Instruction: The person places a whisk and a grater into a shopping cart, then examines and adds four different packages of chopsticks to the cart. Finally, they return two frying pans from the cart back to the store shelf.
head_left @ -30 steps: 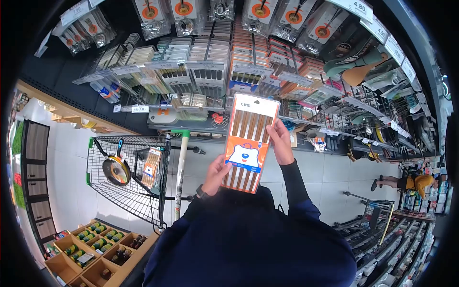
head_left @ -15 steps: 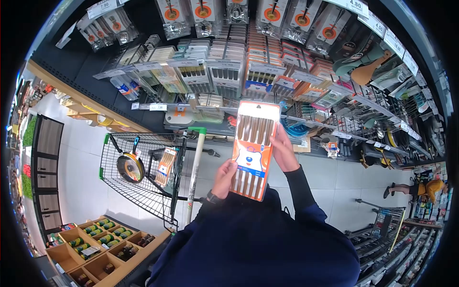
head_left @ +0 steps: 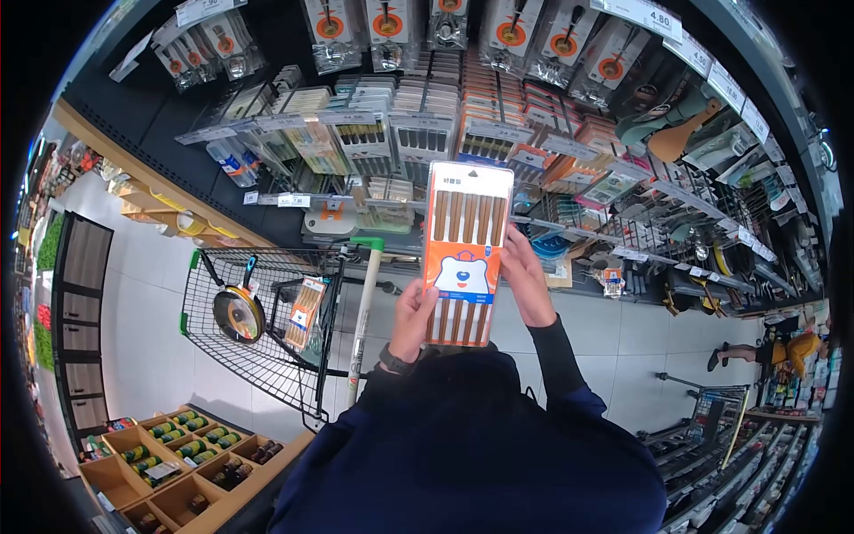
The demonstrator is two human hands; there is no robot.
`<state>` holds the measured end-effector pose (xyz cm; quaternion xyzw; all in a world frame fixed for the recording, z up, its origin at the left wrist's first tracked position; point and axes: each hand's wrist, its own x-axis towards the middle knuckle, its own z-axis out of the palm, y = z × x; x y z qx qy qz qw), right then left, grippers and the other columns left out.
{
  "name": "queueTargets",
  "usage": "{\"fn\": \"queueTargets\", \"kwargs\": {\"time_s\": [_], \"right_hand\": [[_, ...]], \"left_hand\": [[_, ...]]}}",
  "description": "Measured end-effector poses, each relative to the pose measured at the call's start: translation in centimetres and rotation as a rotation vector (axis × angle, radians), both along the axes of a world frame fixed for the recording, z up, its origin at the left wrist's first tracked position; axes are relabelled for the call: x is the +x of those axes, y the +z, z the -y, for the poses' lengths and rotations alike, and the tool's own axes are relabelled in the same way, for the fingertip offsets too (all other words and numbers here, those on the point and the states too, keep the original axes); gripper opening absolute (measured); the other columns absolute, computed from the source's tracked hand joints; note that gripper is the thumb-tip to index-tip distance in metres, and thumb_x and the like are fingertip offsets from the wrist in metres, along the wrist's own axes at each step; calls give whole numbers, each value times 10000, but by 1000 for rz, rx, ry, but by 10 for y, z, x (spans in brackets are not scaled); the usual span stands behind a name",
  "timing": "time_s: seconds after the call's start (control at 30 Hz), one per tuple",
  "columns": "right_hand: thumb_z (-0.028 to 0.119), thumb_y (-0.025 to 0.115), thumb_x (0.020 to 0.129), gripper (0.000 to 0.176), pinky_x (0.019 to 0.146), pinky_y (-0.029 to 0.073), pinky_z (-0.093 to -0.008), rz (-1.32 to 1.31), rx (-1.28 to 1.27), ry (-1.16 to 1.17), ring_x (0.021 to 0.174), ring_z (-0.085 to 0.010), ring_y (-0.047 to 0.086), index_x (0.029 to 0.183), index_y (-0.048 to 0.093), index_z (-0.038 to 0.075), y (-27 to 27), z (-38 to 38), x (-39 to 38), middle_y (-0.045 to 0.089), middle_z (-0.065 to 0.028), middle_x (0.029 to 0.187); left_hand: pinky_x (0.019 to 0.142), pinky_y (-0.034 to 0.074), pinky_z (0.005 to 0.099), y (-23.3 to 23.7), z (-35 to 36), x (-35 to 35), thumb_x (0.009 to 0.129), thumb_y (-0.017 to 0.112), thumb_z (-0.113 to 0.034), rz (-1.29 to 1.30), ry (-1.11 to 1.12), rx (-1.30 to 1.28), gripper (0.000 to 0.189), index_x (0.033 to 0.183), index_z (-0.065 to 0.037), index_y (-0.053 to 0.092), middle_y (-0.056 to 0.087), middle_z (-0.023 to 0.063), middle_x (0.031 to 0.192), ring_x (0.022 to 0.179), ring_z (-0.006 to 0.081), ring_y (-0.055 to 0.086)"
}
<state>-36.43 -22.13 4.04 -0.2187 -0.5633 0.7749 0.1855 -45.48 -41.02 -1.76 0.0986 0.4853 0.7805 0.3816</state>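
Note:
A pack of chopsticks (head_left: 464, 258) stands nearly upright in front of my chest, its orange card with a white bear facing me. Brown sticks show through the clear cover above and below the bear. My left hand (head_left: 413, 317) grips the lower left edge, thumb on the front. On the right edge, my right hand (head_left: 527, 278) holds the pack around the middle. The fingers behind it are hidden. A similar orange pack (head_left: 305, 313) lies in the shopping cart (head_left: 258, 356) to my left, beside a frying pan (head_left: 238, 313).
Ahead, a shelf rack (head_left: 374, 147) carries rows of hanging chopstick packs and kitchen tools. A wooden crate display (head_left: 169, 463) with bottles stands at lower left. Another cart (head_left: 712, 418) is at right, and a person in a yellow top (head_left: 796, 351) stands farther off.
The chopstick pack has risen slightly and turned more upright, with less glare on its top. Both hands keep hold of it.

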Motion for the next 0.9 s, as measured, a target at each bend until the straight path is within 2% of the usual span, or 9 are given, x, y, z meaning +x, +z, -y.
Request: {"fn": "queueTargets", "kwargs": {"time_s": [0.27,0.37,0.6,0.7,0.77,0.8,0.83,0.87,0.9], "right_hand": [[182,488,1004,530,1027,395,-330,40,-18,-7,1226,-154,506,1496,300,117,-2,5,8,534,-92,1332],[155,441,1013,512,1033,408,-348,56,-2,-9,1253,-176,507,1496,290,80,3,6,7,514,-105,1375],[142,431,1015,506,1035,409,-346,65,-5,-13,1252,-180,511,1496,288,79,0,3,8,503,-115,1385],[146,467,1000,535,1042,404,-355,51,-17,-27,1254,-195,512,1497,284,70,12,8,8,502,-129,1385],[172,535,975,569,1046,385,-368,-87,63,75,1264,-196,494,1487,310,68,35,15,10,493,-135,1395],[172,535,975,569,1046,385,-368,-89,64,80,1264,-196,494,1487,310,68,39,14,12,493,-135,1395],[163,551,961,567,1048,383,-383,-194,-31,225,1278,-210,485,1473,332,54,42,12,17,483,-143,1408],[155,566,948,564,1051,381,-397,-296,-129,370,1291,-224,475,1458,354,40,46,12,20,474,-151,1422],[148,567,948,534,1052,382,-414,-375,-213,407,1317,-240,446,1437,386,37,50,12,18,448,-162,1444]], "left_hand": [[792,485,224,-7,5,7,997,563,-157,-28,-7,-31,206,1139,-8,567,684,52,1018,901,61,624],[805,481,226,-8,4,8,998,562,-157,-8,0,-14,206,1140,-8,566,683,54,1020,908,62,621],[841,472,232,-5,4,4,1000,558,-161,-24,-24,14,209,1139,-4,563,670,57,1049,955,69,610],[857,467,234,-8,4,5,1007,546,-177,-19,-26,-4,221,1138,0,562,665,57,1066,976,70,603],[867,463,234,-13,0,5,1015,534,-194,-21,-14,-11,235,1139,4,561,663,56,1074,986,70,599],[795,471,227,-16,-3,6,1035,478,-256,-20,16,-39,285,1121,1,565,661,50,988,898,69,604],[722,478,220,-12,-5,7,1055,421,-318,-16,48,-69,353,1104,-2,568,659,44,901,809,69,609],[722,478,220,-8,-3,5,1055,421,-318,-14,54,-71,353,1104,-2,568,659,44,901,809,69,609],[610,444,232,-4,0,1,1048,426,-279,148,-130,10,315,1099,4,552,587,29,761,655,75,549]]}}
